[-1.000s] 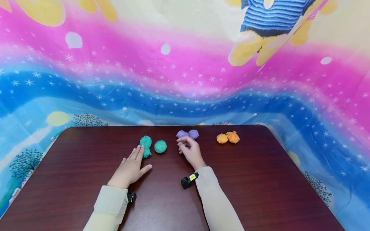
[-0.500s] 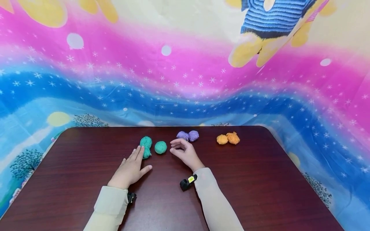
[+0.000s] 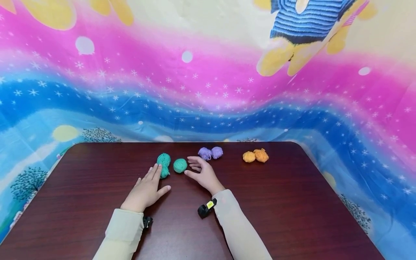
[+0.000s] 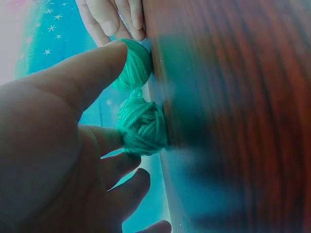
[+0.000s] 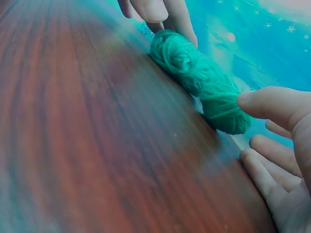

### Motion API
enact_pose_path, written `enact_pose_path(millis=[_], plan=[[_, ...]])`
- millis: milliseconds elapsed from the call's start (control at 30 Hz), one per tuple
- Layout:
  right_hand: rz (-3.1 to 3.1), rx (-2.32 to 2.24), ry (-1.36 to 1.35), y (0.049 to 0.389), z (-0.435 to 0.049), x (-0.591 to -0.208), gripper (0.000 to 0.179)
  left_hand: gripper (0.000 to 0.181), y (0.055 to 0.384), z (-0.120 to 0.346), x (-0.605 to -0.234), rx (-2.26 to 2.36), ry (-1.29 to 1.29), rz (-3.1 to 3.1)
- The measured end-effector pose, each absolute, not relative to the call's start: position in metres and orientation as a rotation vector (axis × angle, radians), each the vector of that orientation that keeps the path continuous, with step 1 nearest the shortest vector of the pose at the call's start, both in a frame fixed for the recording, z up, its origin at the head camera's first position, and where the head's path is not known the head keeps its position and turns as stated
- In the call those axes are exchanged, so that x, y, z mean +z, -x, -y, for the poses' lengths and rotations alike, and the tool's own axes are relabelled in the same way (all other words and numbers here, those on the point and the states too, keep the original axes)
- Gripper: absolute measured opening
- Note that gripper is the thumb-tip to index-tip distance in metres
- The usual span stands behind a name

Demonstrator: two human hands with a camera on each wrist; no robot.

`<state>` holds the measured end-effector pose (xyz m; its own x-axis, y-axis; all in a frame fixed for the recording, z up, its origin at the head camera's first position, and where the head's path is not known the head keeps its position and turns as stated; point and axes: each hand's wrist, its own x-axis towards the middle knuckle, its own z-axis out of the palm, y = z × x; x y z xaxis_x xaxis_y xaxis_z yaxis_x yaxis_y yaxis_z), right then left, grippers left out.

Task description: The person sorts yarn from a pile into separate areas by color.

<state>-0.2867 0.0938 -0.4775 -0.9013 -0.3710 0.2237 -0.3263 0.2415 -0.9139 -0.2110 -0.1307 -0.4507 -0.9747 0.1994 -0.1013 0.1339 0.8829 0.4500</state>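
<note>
Two green yarn balls lie touching, one in front of the other, left of the table's middle. The straight fingers of my left hand rest against the nearer one's left side, thumb spread away. A third green yarn ball sits alone just to their right. Close to its right side is my right hand, thumb and fingers parted and loosely bent, with nothing held. In the right wrist view, that lone green ball appears beside the thumb; whether they touch, I cannot tell.
Behind my right hand, two purple yarn balls lie side by side near the far edge. Two orange yarn balls sit farther right. A patterned cloth hangs behind the dark wooden table.
My right hand has moved left and slightly toward me, from in front of the purple balls to beside the lone green ball, and its fingers have spread. The left hand stays put.
</note>
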Motion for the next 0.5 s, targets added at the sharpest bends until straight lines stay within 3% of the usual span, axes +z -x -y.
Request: enact_pose_path(millis=[200,500], plan=[[-2.545,-1.701,0.660,0.299,-0.092,-0.500,0.054,0.085,0.210,0.130,-0.451,0.687,-0.259,-2.908],[-2.702,-1.603,0.575,0.298,-0.078,-0.497,0.056,0.086,0.210,0.128,-0.450,0.692,-0.269,-2.910]])
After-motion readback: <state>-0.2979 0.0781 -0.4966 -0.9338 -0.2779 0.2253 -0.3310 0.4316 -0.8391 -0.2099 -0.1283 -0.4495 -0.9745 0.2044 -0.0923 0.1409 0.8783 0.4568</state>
